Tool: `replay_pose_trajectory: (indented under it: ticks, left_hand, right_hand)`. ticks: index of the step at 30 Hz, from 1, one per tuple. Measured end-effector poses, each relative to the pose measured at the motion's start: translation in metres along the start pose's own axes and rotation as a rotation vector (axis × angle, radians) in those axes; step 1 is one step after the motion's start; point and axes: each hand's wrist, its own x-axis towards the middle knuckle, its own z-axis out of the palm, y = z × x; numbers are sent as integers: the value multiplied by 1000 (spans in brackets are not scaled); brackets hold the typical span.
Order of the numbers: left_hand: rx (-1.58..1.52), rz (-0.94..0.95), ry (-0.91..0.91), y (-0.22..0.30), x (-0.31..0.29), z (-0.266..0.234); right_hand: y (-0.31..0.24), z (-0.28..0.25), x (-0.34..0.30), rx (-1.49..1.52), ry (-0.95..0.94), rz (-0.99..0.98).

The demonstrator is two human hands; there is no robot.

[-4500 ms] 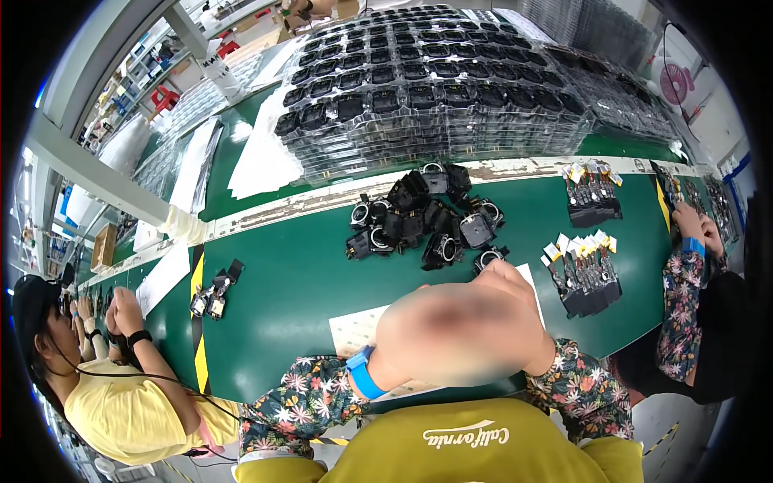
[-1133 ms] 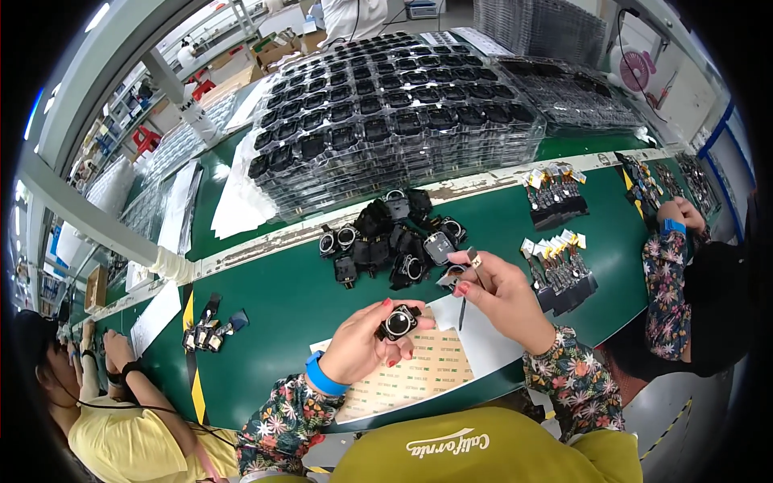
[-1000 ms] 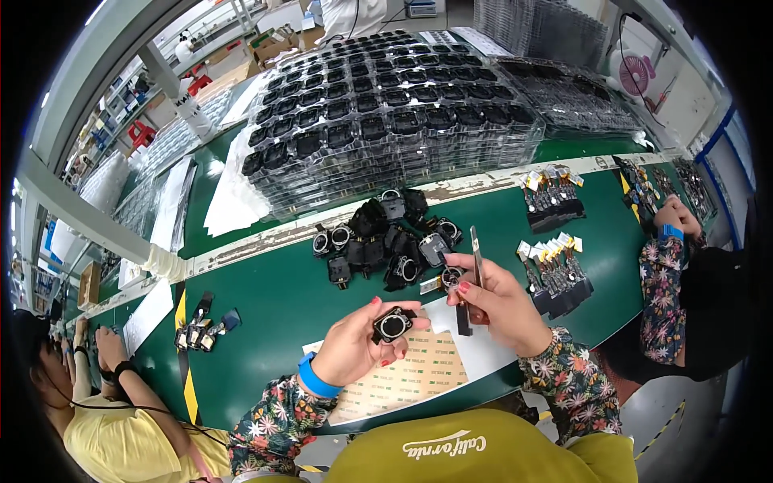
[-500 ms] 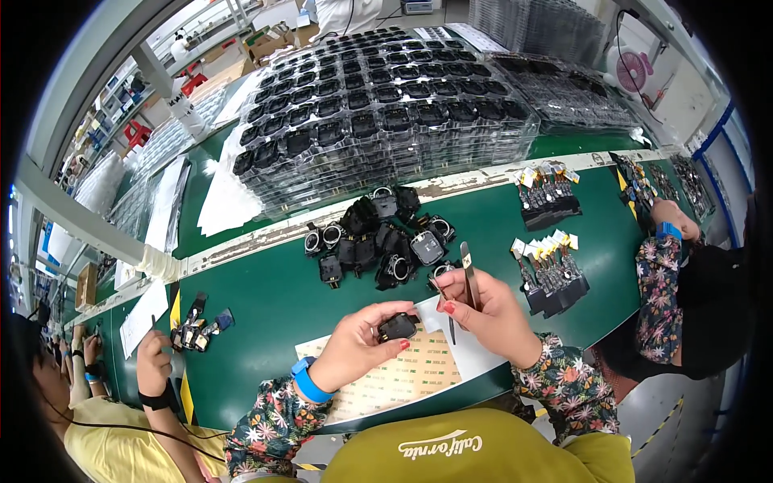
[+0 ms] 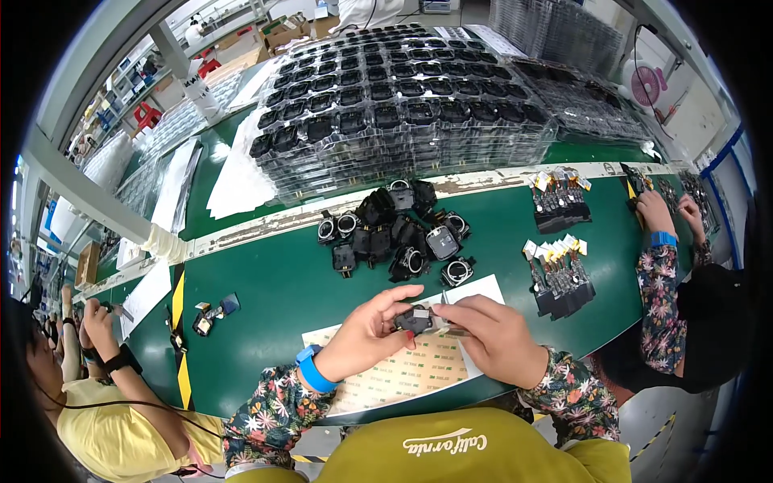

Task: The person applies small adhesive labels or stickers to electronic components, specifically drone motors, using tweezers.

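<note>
Pinching black part (image 5: 416,319) over label sheet (image 5: 407,374).

You hold one small black housing (image 5: 415,319) between your two hands. Just beyond your grip lie roughly a dozen black housings in a heap (image 5: 398,229). To the right of your grip stand two clusters of tagged black parts (image 5: 560,274).

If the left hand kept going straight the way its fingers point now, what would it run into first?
The left hand points right, fingers already on the small black part. Straight on, it would first meet the right hand, which holds the same part from the other side; depth looks level, though the view is distorted.
</note>
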Motion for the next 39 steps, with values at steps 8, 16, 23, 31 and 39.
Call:
replay_pose_trajectory:
  ticks: [8, 16, 23, 31, 39]
  left_hand:
    - [97, -18, -64, -15, 1, -14]
    - [112, -68, -58, -12, 1, -12]
    - [116, -49, -48, -13, 0, -11]
    - [160, 45, 6, -18, 0, -8]
    - [189, 121, 86, -28, 1, -6]
  right_hand:
    - [-7, -7, -5, -459, -256, -260]
    - [-13, -8, -8, -510, -319, -203]
    - [-14, -9, -7, -512, -371, -187]
    - [-13, -3, -6, -527, -366, -216]
    - [-14, 3, -9, -537, -333, -256]
